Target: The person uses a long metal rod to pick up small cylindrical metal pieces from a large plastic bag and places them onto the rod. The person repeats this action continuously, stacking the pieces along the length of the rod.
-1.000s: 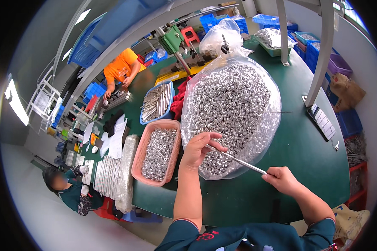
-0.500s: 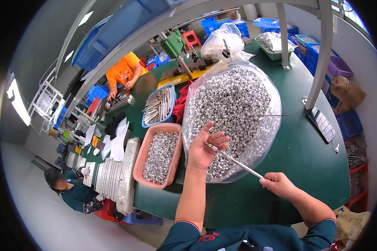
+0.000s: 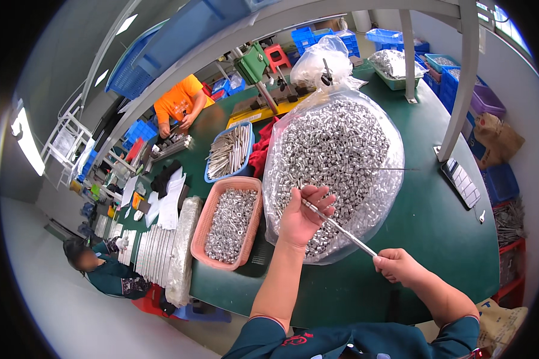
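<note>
My right hand (image 3: 396, 265) grips the near end of a slim metal rod (image 3: 352, 237) that slants up to the left. Short bright sleeve-like pieces seem to sit along its far end, at the fingers of my left hand (image 3: 307, 218). That hand is palm up, thumb apart and fingers loosely bent, with the rod's tip lying across them. Below and beyond both hands spreads a large clear plastic bag (image 3: 395, 179), opened out and heaped with small silver metal sleeves (image 3: 335, 137). A thin needle-like rod (image 3: 395, 169) juts over the heap's right side.
Left of the bag stand a pink basket (image 3: 197, 242) of small metal parts and a blue basket (image 3: 209, 178) of metal rods. A phone (image 3: 461, 181) lies near the green table's (image 3: 443, 239) right edge. A frame post (image 3: 461, 90) rises there. Two co-workers sit at the left.
My left hand has shifted slightly right and down along the rod, its fingers curling more over the tip. The right hand stays nearly in place, still gripping the rod.
</note>
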Tool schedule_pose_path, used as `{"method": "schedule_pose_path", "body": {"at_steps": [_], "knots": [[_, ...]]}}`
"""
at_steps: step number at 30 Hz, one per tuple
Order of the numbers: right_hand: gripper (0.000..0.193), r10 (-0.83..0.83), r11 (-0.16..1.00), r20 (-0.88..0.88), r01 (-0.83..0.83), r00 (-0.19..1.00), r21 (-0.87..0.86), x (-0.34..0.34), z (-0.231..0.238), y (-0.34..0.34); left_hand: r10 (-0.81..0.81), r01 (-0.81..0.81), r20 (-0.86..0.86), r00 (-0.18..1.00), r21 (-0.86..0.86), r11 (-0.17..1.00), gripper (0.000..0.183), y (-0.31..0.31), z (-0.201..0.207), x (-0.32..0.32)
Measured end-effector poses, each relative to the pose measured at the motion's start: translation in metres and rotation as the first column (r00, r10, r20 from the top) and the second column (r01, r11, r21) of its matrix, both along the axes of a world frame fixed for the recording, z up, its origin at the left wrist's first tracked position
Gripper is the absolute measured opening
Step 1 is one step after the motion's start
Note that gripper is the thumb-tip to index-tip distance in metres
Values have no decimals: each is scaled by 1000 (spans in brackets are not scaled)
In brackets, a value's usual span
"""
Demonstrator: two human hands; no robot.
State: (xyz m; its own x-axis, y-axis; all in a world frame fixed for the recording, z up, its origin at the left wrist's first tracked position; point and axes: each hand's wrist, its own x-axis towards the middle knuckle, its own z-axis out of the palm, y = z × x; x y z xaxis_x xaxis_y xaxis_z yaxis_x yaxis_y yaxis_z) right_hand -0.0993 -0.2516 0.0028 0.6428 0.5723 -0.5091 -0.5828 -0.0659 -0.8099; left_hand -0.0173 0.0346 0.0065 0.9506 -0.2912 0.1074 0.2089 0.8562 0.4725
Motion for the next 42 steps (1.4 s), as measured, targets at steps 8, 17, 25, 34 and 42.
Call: {"method": "schedule_pose_path", "body": {"at_steps": [8, 17, 25, 34, 42], "knots": [[29, -55, 998, 40, 56, 998, -31, -1, 5, 1, -21, 28, -27, 999, 304, 952, 53, -26, 12, -8], [30, -108, 993, 9, 108, 994, 47, 0, 5, -2, -29, 47, -47, 998, 442, 896, 51, -49, 14, -21], [32, -210, 977, 68, 206, 975, 58, 6, 5, -6, 276, -391, 379, 883, 920, -13, 37, 36, 37, -16], [31, -203, 979, 85, 204, 975, 1, 5, 4, -5, -287, -373, 239, 928, 640, -672, 58, -8, 50, -39], [32, -181, 983, 105, 185, 978, -21, 4, 4, -5, -354, -610, 514, 781, 507, -609, 51, -40, 6, -26]]}}
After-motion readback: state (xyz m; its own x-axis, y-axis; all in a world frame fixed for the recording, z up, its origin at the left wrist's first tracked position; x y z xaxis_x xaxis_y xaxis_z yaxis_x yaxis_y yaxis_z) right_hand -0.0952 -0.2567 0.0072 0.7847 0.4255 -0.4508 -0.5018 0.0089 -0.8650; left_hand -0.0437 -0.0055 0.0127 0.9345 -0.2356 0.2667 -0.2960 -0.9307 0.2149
